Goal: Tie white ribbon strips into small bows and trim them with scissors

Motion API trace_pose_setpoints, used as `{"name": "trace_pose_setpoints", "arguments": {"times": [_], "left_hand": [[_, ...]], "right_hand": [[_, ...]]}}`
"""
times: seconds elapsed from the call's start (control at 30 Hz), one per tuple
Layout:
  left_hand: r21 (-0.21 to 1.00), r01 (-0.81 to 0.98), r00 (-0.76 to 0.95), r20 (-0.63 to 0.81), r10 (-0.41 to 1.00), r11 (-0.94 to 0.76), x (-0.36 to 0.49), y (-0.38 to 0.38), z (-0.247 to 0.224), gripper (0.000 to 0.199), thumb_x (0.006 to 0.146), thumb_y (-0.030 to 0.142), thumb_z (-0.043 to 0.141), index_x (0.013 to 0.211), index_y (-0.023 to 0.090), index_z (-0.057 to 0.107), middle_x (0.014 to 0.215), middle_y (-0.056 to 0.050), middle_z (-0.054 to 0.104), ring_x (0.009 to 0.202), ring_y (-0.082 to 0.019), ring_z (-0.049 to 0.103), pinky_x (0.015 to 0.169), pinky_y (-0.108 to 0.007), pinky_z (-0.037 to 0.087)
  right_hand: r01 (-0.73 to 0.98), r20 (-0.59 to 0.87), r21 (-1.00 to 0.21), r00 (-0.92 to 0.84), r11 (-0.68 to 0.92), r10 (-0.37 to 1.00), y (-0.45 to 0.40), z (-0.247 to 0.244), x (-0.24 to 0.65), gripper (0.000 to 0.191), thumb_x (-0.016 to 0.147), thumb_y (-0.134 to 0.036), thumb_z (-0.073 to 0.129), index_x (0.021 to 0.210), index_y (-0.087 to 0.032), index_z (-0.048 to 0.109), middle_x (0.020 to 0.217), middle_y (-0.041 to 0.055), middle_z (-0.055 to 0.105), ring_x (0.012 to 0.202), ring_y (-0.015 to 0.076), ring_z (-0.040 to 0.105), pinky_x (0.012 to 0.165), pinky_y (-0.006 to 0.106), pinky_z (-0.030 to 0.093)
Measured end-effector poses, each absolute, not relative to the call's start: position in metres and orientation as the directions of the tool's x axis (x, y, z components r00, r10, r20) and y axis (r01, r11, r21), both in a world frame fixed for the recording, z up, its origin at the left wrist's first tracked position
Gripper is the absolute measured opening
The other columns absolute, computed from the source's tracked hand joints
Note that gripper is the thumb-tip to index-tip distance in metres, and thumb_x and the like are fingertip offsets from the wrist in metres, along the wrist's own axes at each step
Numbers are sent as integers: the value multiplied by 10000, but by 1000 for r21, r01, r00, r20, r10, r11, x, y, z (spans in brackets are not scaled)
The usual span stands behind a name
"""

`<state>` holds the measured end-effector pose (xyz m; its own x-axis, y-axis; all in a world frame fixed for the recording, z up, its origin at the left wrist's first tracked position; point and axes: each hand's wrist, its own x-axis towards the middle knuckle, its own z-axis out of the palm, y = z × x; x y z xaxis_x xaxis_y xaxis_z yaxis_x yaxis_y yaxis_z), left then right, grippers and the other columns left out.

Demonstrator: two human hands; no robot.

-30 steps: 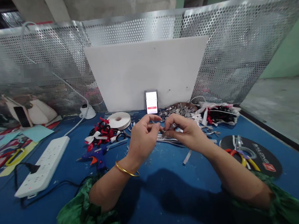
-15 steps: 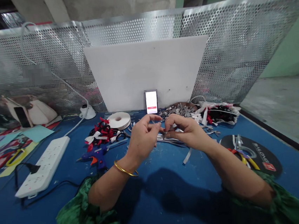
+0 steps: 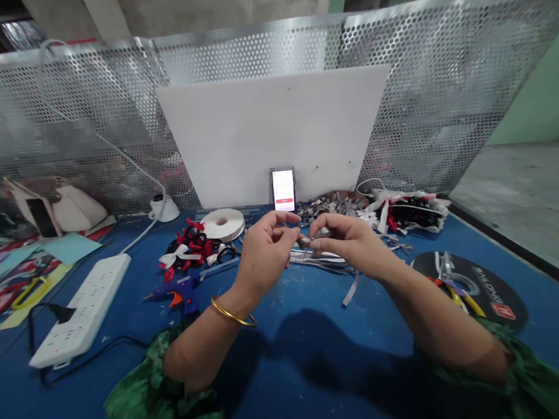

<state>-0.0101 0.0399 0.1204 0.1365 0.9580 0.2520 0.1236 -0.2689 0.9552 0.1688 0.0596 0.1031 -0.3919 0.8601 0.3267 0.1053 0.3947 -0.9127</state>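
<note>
A small, thin grey ribbon piece (image 3: 306, 240) with a soft sheen sits between the two hands, its exact shape hidden by the fingers. The left hand (image 3: 266, 253) pinches one side of it with bent fingers, and the right hand (image 3: 349, 242) pinches the other between thumb and forefinger. Just under them lie flat, glossy ribbon strips (image 3: 321, 263), grey and whitish. Clockwise from the hands, a smooth white board (image 3: 276, 131) leans at twelve o'clock with a lit phone (image 3: 284, 192) upright before it; a heap of folded grey bows (image 3: 336, 205) is near one o'clock, and a crinkly plastic bundle (image 3: 415, 211) of black and red pieces toward three. At four, pliers (image 3: 458, 288) with red and yellow handles lie on a flat black disc (image 3: 498, 300). Red, black and white bows (image 3: 191, 247) are piled at nine, in front of a wide white roll (image 3: 222, 225); a blue glue gun (image 3: 183, 294) and a long white power strip (image 3: 81, 311) lie between eight and nine. The blue tabletop (image 3: 294, 366) is scuffed, backed by a perforated metal screen (image 3: 416, 91) and a rough concrete wall (image 3: 230, 3).
</note>
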Motion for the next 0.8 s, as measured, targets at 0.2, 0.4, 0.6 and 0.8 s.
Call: {"name": "trace_pose_setpoints", "arguments": {"times": [0.2,0.4,0.6,0.8], "left_hand": [[963,89,82,249,965,-256,-9,43,116,141,838,237,550,956,169,586,718,-8,652,390,-36,429,385,-183,338],[982,-14,65,191,979,-191,-8,48,111,190,809,264,604,965,162,570,645,3,637,370,-34,400,367,-176,285],[976,-207,108,96,990,-73,-9,49,112,253,736,271,690,932,138,601,653,11,616,410,-19,364,380,-170,239],[986,-15,160,169,973,-169,-10,44,118,231,708,221,705,917,143,645,627,24,586,482,-45,408,449,-187,299]], "right_hand": [[238,447,-802,-370,548,814,58,104,167,148,820,-327,669,818,-190,613,707,7,587,649,143,536,603,278,419],[399,623,-530,-414,748,663,48,108,161,46,857,-210,593,813,-201,601,786,31,585,728,158,550,631,275,421],[508,636,-500,-334,702,695,45,109,159,55,853,-186,562,815,-214,590,790,36,568,693,158,523,570,268,382],[426,550,-617,-367,661,750,49,114,166,11,835,-207,609,828,-204,602,771,17,609,688,146,533,617,274,402]]}}
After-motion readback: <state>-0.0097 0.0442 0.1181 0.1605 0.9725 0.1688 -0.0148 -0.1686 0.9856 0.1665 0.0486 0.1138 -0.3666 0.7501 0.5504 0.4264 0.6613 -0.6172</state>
